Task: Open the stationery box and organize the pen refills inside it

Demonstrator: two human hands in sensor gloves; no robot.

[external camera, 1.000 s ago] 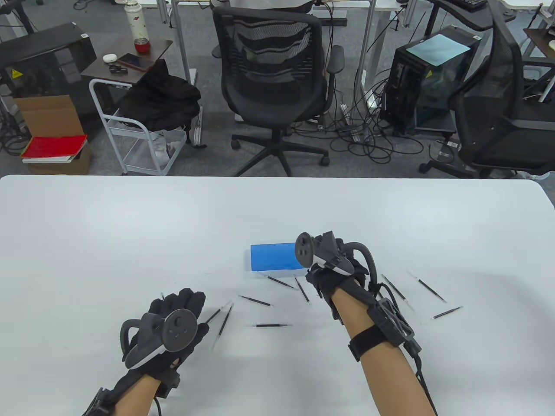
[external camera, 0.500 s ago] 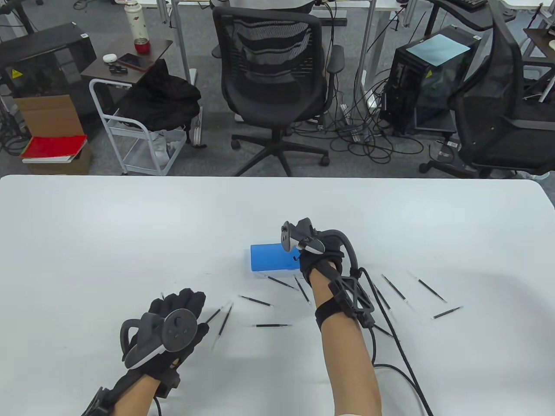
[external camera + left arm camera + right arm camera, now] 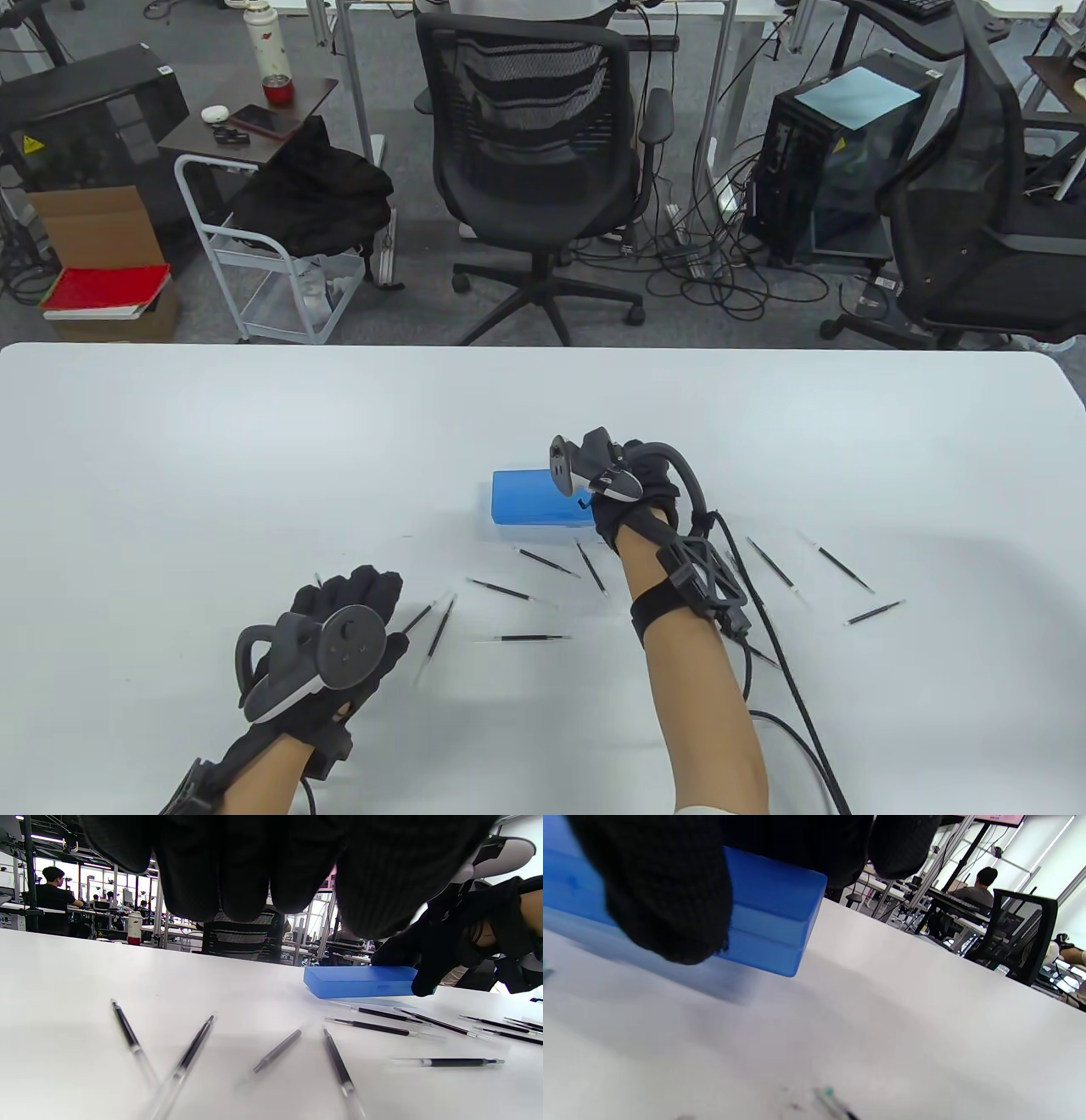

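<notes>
The blue stationery box (image 3: 526,501) lies shut near the table's middle. My right hand (image 3: 632,497) grips its right end, thumb (image 3: 666,899) on the near side and fingers over the lid. In the right wrist view that end (image 3: 772,921) looks raised a little, with a shadow beneath. Several black pen refills lie scattered in front of the box (image 3: 501,589) and to the right of my forearm (image 3: 836,559). My left hand (image 3: 348,611) rests flat on the table at the lower left, fingers relaxed, beside two refills (image 3: 441,628). It holds nothing.
A black cable (image 3: 797,722) trails from my right wrist across the table to the bottom edge. Beyond the table's far edge (image 3: 543,345) stand an office chair (image 3: 534,144), a white cart (image 3: 254,272) and a computer tower (image 3: 831,153).
My right hand moved forward and left over the box's right end and took hold of it. The box has shifted slightly. My left hand has not moved.
</notes>
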